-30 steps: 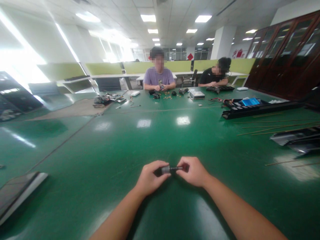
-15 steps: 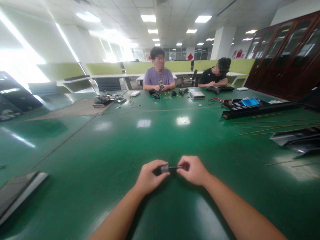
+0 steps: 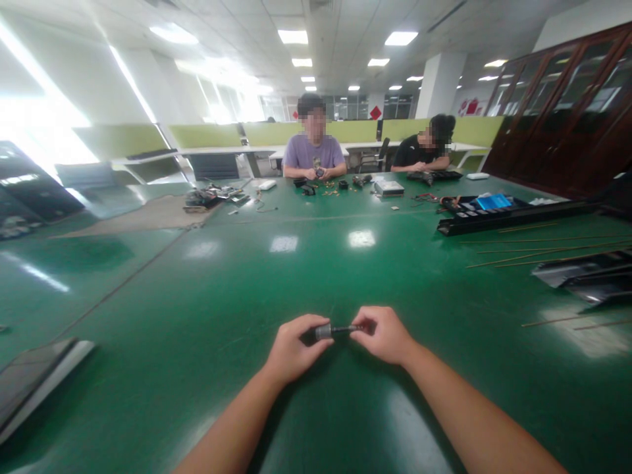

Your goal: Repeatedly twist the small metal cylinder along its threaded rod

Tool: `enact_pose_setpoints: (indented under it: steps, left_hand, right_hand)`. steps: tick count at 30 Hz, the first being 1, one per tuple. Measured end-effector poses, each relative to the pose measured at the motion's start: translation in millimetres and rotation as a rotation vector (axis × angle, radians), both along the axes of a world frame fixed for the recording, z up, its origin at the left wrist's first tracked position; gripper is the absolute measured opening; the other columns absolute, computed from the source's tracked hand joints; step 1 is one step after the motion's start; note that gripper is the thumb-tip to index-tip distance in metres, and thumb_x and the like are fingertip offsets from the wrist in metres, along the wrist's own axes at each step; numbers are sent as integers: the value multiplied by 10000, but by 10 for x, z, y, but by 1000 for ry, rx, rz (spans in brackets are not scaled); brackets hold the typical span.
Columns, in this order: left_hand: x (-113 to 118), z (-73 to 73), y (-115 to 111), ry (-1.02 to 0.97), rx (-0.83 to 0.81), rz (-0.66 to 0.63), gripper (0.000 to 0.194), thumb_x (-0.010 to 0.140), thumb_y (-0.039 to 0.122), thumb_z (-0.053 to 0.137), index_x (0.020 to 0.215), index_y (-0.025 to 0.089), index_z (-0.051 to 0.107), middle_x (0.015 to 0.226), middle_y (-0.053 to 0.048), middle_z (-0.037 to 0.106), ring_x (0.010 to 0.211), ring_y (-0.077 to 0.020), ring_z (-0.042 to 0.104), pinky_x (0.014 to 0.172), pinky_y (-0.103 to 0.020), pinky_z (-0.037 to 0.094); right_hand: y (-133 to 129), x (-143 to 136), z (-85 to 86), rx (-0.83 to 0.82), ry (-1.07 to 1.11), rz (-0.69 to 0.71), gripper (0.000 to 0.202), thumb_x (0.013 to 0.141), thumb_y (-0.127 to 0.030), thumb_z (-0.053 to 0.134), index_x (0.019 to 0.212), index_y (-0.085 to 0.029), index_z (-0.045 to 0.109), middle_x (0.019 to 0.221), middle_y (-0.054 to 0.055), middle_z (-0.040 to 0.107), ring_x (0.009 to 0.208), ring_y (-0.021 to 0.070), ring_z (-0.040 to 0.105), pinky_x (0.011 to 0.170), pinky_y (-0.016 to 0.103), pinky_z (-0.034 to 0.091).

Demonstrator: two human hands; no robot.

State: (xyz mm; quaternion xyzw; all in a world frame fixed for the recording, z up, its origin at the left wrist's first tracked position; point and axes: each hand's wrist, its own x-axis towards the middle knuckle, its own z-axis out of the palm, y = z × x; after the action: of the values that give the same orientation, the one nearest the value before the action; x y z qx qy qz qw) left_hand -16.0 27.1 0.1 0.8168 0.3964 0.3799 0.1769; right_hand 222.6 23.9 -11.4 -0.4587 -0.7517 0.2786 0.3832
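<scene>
Plainly, the cylindrical part (image 3: 323,331) is showing a short, thick grey body with a slim dark shaft (image 3: 340,330) jutting from its right end; blur is hiding any finer detail. It is lying level between the two hands, over the near half of the green tabletop (image 3: 320,276), and one cannot tell whether it is touching that surface. The left hand (image 3: 293,349) is grasping the grey body between thumb and fingers, while the right hand (image 3: 388,337) is pinching the free end of the shaft. Beyond the part, the glossy tabletop is mirroring ceiling lights (image 3: 402,38). Well to the part's left, a flat dark panel (image 3: 37,378) is resting; well to its right, thin rods (image 3: 548,254) are lying about, and a long black tray (image 3: 533,214) is carrying a blue item (image 3: 494,201). Straight across from the part, a person in a purple shirt (image 3: 303,153) is holding a small object (image 3: 320,172); across and to its right, a person in a black shirt (image 3: 412,153) is leaning over dark pieces (image 3: 434,176). Farthest beyond the part, yellow-green partitions (image 3: 276,133) are crossing the room, with a dark wooden cabinet (image 3: 567,112) standing to its right.
</scene>
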Motion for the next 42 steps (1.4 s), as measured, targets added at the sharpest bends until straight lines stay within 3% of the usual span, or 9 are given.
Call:
enact_pose_setpoints:
  steps: [33,42]
  left_hand:
    - [-31,-38,20,3,-29,21,271,772,287,764,1027,215,709,983,-47,737,888,-197,689,840,-316,546]
    - [-69,-16,50,-50,-44,201,259,778,354,753,997,220,717,947,-44,725,859,-203,670,814,-323,516]
  right_hand:
    - [20,31,2,16,1,-14,43,731,-173,723,751,-172,685,660,-1,658,597,135,579,581,227,412]
    - [12,25,7,4,11,-2,53,741,-198,719,763,-173,678,688,13,677,615,146,605,610,243,449]
